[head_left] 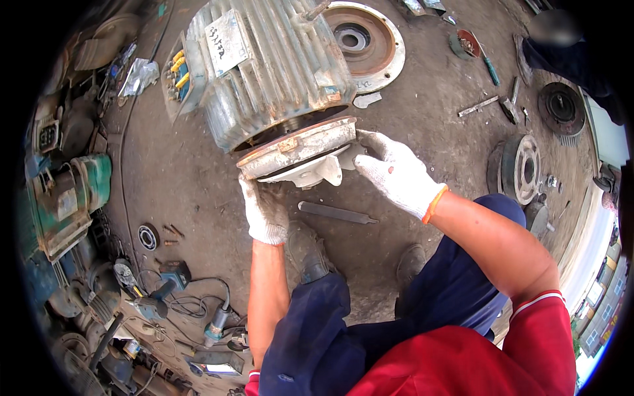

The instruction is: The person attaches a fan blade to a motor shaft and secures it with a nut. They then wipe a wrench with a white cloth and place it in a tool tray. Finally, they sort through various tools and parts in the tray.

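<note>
A large weathered, finned electric motor (pixel 284 72) lies on its side at the top centre, with a white label on it. At its near end is a rusty, off-white end cover (pixel 297 142) with ribs, partly out from the housing with a dark gap between. My left hand (pixel 263 208), in a dirty white glove, grips the cover's lower left edge, fingertips partly hidden. My right hand (pixel 391 171), gloved likewise, holds the cover at its right edge, fingers curled round it. A flat metal bar (pixel 333 212) lies on the ground below the cover, between the hands.
A round flange (pixel 378 56) lies behind the motor. Tools (pixel 512 105), a cup (pixel 465 45) and round metal parts (pixel 528 165) lie right. Left are a bearing (pixel 148 235), power tools (pixel 218 320), cables and piled machinery (pixel 69 198). Another person's dark-clothed leg (pixel 555 59) is at top right.
</note>
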A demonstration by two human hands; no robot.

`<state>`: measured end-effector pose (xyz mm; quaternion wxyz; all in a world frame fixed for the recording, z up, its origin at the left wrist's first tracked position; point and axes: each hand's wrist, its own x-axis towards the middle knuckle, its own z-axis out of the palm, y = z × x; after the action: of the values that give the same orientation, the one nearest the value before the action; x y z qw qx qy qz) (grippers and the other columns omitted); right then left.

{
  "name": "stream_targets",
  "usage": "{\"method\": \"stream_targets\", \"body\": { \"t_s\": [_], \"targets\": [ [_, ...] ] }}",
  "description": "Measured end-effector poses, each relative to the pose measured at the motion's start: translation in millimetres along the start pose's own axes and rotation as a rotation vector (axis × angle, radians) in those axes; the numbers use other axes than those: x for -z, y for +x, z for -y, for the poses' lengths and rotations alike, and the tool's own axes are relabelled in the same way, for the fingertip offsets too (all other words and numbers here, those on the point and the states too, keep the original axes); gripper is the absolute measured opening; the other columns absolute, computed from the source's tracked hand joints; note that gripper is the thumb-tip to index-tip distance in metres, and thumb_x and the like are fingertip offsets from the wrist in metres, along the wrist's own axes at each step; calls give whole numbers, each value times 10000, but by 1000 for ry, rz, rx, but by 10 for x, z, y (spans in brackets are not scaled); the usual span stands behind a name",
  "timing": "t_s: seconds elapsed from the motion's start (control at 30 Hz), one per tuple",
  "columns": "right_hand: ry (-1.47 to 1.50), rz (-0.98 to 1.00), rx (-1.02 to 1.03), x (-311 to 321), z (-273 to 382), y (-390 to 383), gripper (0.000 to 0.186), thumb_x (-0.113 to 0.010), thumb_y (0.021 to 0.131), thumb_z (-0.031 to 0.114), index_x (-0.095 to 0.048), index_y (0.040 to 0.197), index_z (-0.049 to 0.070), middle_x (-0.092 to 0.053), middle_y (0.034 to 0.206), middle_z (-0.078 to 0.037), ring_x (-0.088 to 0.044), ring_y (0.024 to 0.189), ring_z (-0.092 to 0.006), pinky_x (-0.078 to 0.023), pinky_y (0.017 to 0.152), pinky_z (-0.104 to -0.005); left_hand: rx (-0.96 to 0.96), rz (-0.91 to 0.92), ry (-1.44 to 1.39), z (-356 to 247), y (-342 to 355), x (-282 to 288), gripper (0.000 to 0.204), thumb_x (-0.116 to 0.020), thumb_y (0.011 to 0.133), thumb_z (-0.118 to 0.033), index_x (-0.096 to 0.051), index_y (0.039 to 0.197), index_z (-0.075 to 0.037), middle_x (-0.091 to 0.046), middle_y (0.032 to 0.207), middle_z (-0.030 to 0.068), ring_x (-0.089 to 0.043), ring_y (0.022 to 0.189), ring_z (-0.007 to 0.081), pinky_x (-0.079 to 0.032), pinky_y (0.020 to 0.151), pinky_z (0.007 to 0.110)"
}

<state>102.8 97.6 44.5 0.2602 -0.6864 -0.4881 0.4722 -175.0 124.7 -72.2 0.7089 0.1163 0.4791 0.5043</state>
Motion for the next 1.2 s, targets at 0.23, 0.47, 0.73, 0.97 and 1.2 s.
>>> {"method": "stream_targets", "body": {
  "t_s": [0.23, 0.47, 0.73, 0.97, 1.2],
  "targets": [
    [21, 12, -8, -8, -31, 56, 626, -645, 991, 295, -554, 1498, -60, -700, 1363, -286, -670, 1289, -413, -515, 1102, -433, -19, -18, 40, -31, -48, -46, 872, -641, 1005, -690, -391, 1643, -150, -419, 1667, 87, -429, 1508, 315, -361, 1246, 553],
    [49, 8, -26, -14, -18, 74, 640, -647, 989, 302, -550, 1503, -67, -701, 1362, -285, -673, 1291, -401, -511, 1109, -427, -41, -60, 46, -5, -17, 45, 901, -669, 988, -691, -375, 1645, -150, -412, 1646, 92, -420, 1516, 319, -339, 1280, 542],
    [66, 59, -35, 113, -84, 169, 611, -652, 994, 313, -584, 1484, -45, -700, 1378, -268, -678, 1289, -363, -506, 1108, -398, -50, -32, 33, -51, -95, -53, 881, -677, 982, -695, -409, 1623, -153, -487, 1604, 84, -471, 1475, 310, -394, 1229, 525],
    [-470, -121, -74, 937, -440, 450, 396, -668, 1000, 223, -712, 1302, -29, -784, 1192, -186, -739, 1109, -264, -551, 1008, -361, -76, -62, 83, -49, -48, -59, 901, -728, 942, -702, -439, 1602, -160, -463, 1545, 85, -453, 1445, 303, -405, 1210, 542],
    [-1405, 816, -178, 486, -1347, -53, 229, -683, 894, 146, -843, 1027, 52, -821, 1026, -191, -808, 984, -347, -620, 789, -477, -122, -50, 106, -36, -109, -193, 911, -665, 1008, -651, -323, 1674, -133, -370, 1644, 174, -334, 1558, 347, -269, 1306, 571]
  ]
}}
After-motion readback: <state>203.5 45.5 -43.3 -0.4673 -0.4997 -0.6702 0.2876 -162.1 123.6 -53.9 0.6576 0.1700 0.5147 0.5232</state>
